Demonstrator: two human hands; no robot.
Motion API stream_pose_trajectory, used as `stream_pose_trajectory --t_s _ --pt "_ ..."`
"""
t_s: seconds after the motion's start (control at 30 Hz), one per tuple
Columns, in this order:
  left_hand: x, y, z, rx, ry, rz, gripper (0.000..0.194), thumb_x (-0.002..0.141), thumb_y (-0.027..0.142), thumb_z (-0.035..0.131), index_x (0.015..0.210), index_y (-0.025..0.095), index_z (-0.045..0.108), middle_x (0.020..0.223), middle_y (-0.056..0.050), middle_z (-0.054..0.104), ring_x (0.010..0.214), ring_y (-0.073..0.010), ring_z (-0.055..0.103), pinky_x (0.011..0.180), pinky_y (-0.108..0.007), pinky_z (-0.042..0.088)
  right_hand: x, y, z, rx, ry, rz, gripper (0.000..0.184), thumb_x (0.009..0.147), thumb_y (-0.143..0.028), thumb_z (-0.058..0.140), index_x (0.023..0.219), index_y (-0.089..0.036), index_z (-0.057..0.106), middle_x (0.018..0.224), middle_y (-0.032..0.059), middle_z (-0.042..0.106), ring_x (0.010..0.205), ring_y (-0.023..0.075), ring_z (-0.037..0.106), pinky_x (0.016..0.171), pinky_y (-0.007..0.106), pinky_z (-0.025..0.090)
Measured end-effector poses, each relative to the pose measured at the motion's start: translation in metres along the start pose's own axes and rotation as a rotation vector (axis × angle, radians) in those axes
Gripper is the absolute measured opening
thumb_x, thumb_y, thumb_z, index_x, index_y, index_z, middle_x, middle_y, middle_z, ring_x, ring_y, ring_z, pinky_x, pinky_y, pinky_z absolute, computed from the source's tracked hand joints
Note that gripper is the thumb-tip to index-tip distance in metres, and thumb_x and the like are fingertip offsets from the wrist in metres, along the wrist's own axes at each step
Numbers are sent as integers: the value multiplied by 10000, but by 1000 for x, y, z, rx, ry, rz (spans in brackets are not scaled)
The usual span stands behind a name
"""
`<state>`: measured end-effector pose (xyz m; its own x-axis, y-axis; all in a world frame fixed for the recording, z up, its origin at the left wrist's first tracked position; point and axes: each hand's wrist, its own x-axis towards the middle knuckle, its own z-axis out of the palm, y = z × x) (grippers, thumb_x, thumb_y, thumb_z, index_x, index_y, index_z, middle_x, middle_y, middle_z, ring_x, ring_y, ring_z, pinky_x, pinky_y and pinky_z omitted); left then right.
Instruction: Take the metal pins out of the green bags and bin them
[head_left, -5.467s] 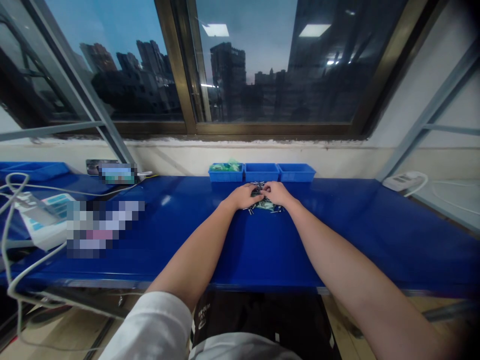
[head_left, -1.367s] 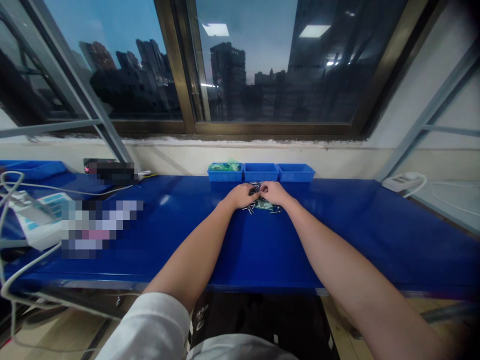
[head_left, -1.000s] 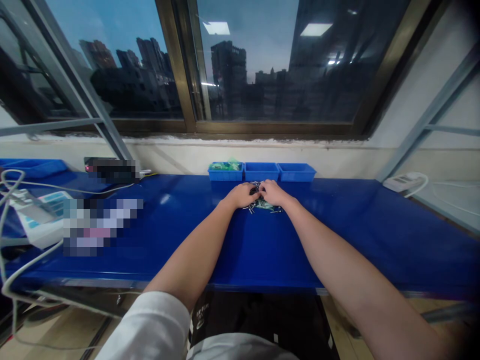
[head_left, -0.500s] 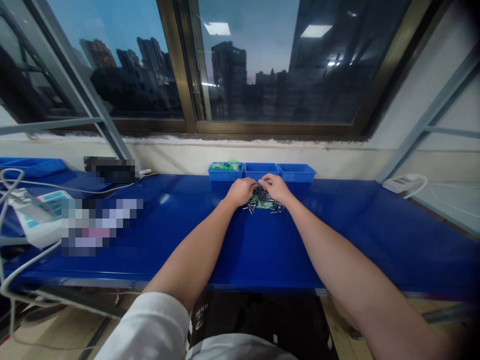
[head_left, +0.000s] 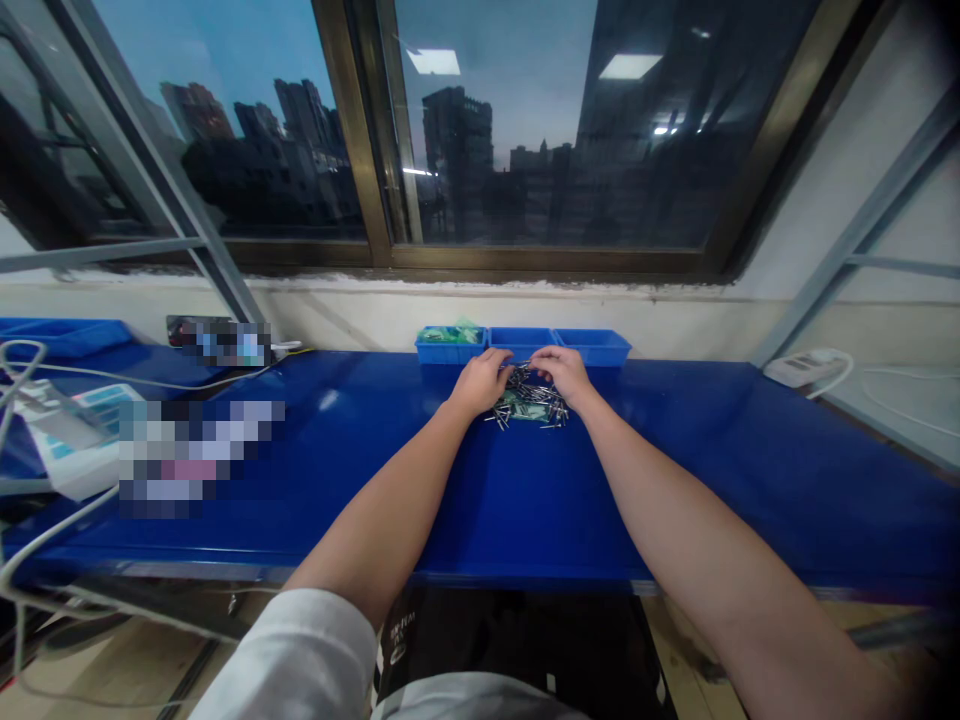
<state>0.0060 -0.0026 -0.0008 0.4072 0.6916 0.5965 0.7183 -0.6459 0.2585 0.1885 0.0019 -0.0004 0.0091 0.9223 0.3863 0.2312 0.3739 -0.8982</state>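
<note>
Nearest, a white sleeve [head_left: 300,650] shows at the left, and both bare forearms reach over the blue counter [head_left: 517,500] to a loose pile of slim metal pieces [head_left: 551,405] near its far edge. The pile spreads over and around some green material [head_left: 525,409] (its exact form is hard to make out), a few pieces lying on the bare blue surface at the near side. The left hand [head_left: 477,383] rests at the pile's left edge, fingers curled and narrow; whether it grips a piece I cannot tell. The right hand [head_left: 568,372], at the far right of the pile, has its fingertips pinched on one slim piece [head_left: 526,362]. A white device [head_left: 86,445] stands well apart at the left. Just beyond the hands, three blue bins stand side by side: the left bin [head_left: 451,352] holds green packets [head_left: 450,333], with the middle bin [head_left: 504,339] and right bin [head_left: 607,350] beside it. Farthest is the window [head_left: 525,150].
</note>
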Motion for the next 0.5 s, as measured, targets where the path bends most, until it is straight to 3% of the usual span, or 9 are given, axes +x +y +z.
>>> stream_pose_trajectory --t_s 0.1,0.23,0.33,0.5 --pt "-1 0 -2 23 18 -43 368 897 307 473 1230 154 503 1212 -118 568 1065 -233 571 932 -355 449 3 2 -6 -118 187 -44 233 647 -318 581 798 -154 651 755 51 681 700 185 608 670 298 469" --pt "-3 -2 -2 79 -32 -93 397 880 318 493 1244 160 494 1233 -119 543 1071 -245 565 942 -362 439 6 7 -18 -450 423 -39 273 677 -224 524 908 -164 657 873 70 692 858 221 611 826 338 452" --pt "-3 -4 -1 119 -99 -104 375 867 326 505 1208 170 528 1222 -108 542 1084 -244 557 948 -353 432 8 13 -24 -600 448 -16 345 689 -200 516 1007 -167 645 948 79 688 981 250 561 878 363 424" --pt "-4 -5 2 115 -186 -102 411 893 437 442 1179 167 561 1190 -103 571 1104 -239 548 956 -349 421 10 21 -26 -723 373 -15 541 677 -229 573 1213 -159 569 1204 121 594 1099 291 475 937 415 366"
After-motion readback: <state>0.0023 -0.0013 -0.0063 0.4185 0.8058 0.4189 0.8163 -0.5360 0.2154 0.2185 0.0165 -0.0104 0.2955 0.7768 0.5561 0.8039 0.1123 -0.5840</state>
